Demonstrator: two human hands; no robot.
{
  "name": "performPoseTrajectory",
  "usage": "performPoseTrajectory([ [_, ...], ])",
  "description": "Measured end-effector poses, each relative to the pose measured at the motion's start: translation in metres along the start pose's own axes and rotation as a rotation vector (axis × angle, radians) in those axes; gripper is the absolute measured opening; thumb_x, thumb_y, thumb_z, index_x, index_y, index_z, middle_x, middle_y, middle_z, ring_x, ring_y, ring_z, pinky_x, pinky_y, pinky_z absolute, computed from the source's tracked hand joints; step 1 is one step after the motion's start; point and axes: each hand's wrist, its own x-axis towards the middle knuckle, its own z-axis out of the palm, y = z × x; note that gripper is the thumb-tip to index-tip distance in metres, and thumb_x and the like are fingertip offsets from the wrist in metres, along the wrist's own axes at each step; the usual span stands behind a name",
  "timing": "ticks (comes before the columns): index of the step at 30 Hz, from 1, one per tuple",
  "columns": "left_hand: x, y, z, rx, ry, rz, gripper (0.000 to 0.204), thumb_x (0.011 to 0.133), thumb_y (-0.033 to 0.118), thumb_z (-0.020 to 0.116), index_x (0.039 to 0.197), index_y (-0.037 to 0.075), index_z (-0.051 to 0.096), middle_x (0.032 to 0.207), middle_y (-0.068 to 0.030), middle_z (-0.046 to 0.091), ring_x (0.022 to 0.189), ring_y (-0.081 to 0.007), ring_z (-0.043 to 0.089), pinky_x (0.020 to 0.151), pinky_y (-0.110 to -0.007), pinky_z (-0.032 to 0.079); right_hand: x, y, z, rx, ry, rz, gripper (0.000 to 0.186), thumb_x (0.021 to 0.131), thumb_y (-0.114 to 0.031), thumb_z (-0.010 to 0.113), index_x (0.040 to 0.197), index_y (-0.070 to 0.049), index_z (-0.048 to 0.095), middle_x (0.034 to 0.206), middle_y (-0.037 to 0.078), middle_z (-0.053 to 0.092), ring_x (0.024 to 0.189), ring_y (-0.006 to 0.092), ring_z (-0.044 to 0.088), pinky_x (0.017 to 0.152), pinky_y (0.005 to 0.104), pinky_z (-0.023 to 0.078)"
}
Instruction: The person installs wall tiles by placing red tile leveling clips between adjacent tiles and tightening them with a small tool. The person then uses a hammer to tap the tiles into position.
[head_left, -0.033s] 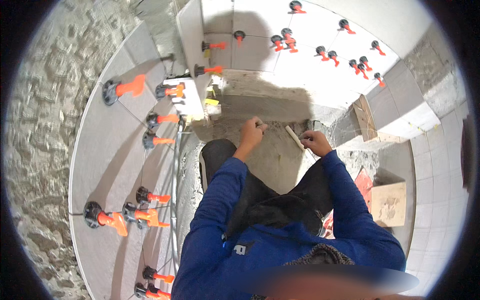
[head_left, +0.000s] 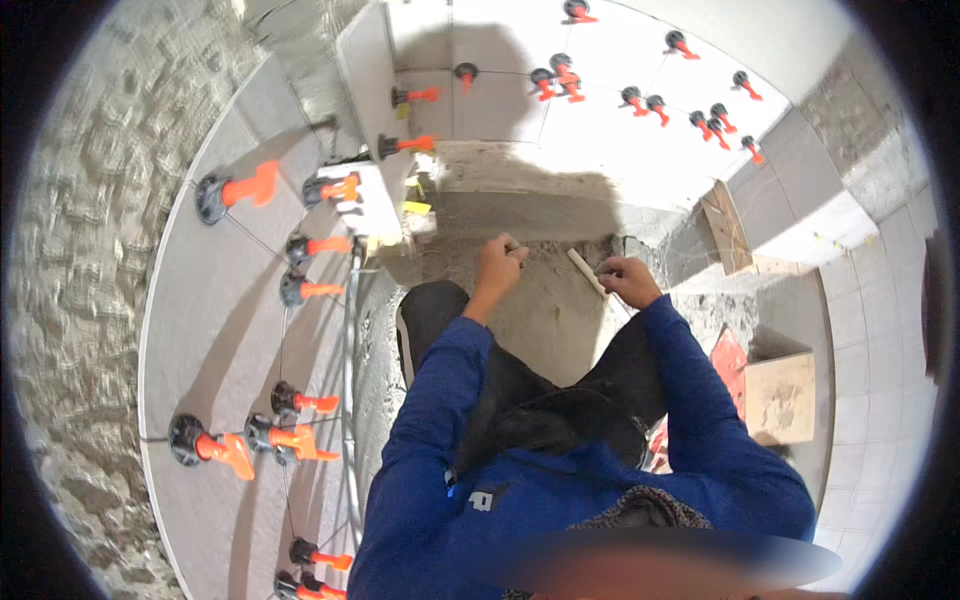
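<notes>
While both hands hang over the grey floor [head_left: 545, 335] near the centre of the frame, the right hand [head_left: 630, 283] has its thumb and fingers drawn together on a pale rod [head_left: 584, 268], gripping it near its lower end. The left hand [head_left: 498, 264] is curled, its thumb and fingertips close together; whether something small sits between them I cannot tell. It lies to the left of the rod, apart from it.

The step in hand looks like handling the rod with the right hand alone. A next move would call for a steady pinch, as most of the rod's visible length projects beyond the fingers and could swing.

The rod's long axis slants from upper left to lower right in the frame, its free end pointing toward the upper left, roughly toward the far edge of the floor. Its tilt out of the floor's plane cannot be judged.

Black-and-orange clips [head_left: 236, 190] stud the grey tiles [head_left: 215, 300] at the left, and a wooden piece [head_left: 726, 230] leans at the upper right. A square board [head_left: 780, 398] lies at the lower right.
</notes>
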Motion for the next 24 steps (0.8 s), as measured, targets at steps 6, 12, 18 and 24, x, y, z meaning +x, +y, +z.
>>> performPoseTrajectory([
  [6,-0.004,0.005,-0.005,0.039,-0.004,-0.1,0.015,0.083,0.013,0.066,0.08,-0.001,0.06,0.066,-0.0085,0.061,0.062,-0.0179,0.061,0.059,-0.035,0.046,-0.008,-0.002,-0.004,0.142,0.043,-0.04,0.021,0.077,-0.015,0.064,0.089,0.002,0.067,0.07,0.013,0.065,0.062,0.0202,0.062,0.062,0.0351,0.049],
  [12,-0.011,0.01,-0.005,0.106,0.025,-0.092,0.013,0.086,0.01,0.063,0.088,-0.001,0.057,0.072,-0.0084,0.062,0.057,-0.0158,0.061,0.05,-0.03,0.046,-0.011,0.0,-0.009,0.009,0.119,-0.168,0.026,0.077,-0.019,0.063,0.091,0.002,0.065,0.086,0.022,0.065,0.081,0.0389,0.063,0.072,0.0413,0.049],
  [18,-0.02,-0.002,-0.004,0.236,0.114,0.039,0.028,0.081,-0.001,0.063,0.106,0.003,0.051,0.083,-0.011,0.06,0.059,-0.0172,0.063,0.049,-0.029,0.048,-0.018,-0.002,-0.007,-0.011,0.18,-0.31,0.023,0.076,-0.016,0.063,0.091,0.001,0.066,0.09,0.022,0.065,0.086,0.039,0.063,0.076,0.0445,0.049],
  [24,-0.019,0.016,-0.013,0.105,0.099,-0.001,0.024,0.076,-0.006,0.061,0.098,0.001,0.054,0.072,-0.0073,0.059,0.058,-0.0152,0.06,0.053,-0.03,0.047,-0.037,-0.006,-0.018,0.031,0.173,-0.279,0.023,0.077,-0.016,0.064,0.094,-0.001,0.065,0.091,0.022,0.066,0.088,0.0394,0.063,0.076,0.0455,0.049],
])
